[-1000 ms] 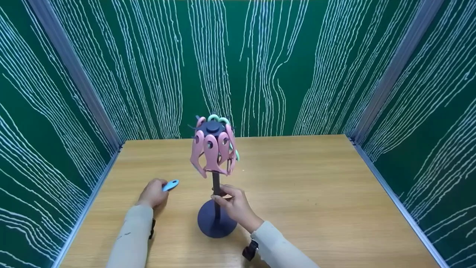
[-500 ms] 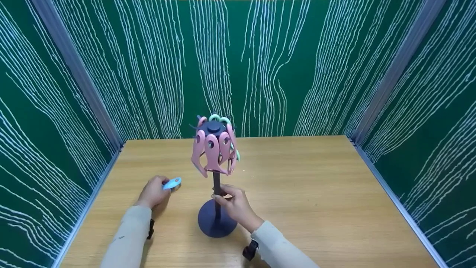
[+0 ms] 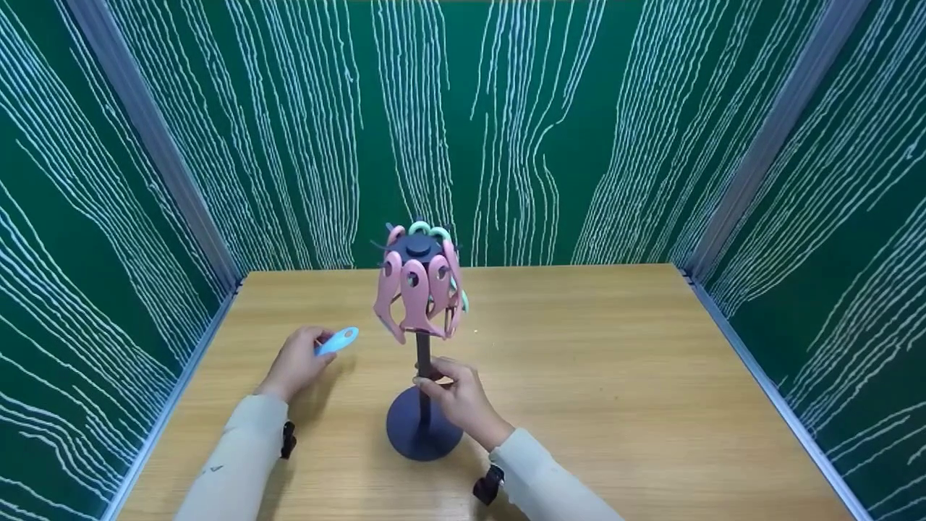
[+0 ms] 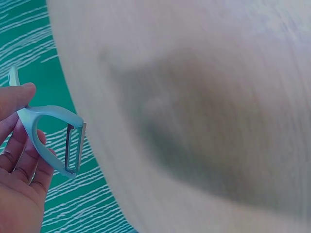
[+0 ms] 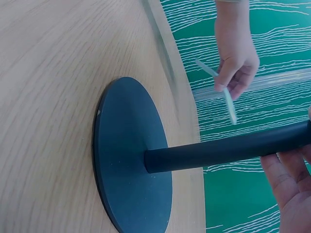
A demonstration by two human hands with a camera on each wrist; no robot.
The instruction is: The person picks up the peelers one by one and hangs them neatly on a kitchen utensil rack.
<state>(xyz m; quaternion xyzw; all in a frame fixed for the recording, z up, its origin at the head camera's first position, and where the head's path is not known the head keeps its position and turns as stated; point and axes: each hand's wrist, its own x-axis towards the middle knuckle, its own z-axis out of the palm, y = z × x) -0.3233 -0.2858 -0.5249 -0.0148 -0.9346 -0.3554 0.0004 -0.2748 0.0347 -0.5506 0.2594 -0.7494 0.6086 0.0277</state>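
My left hand [image 3: 293,365] pinches a light blue Y-shaped peeler [image 3: 330,345] between thumb and fingers, above the table left of a dark stand. In the left wrist view the peeler's [image 4: 53,111] forked head and metal blade point away from the hand. My right hand [image 3: 466,405] grips the stand's upright pole [image 3: 424,349] partway up, thumb and fingers around it. The stand's round base [image 5: 121,145] sits flat on the table. From hooks around its top hang several pink peelers [image 3: 414,300], with green ones [image 3: 419,227] behind, partly hidden.
The wooden table [image 3: 615,362] is bounded by green walls [image 3: 506,145] with white wavy lines at the back and both sides. Grey metal posts [image 3: 155,137] stand at the back corners.
My left hand has risen from the table with the blue peeler, moving slightly away from me. The peeler's handle end shows more. My right hand and the stand stay almost still.
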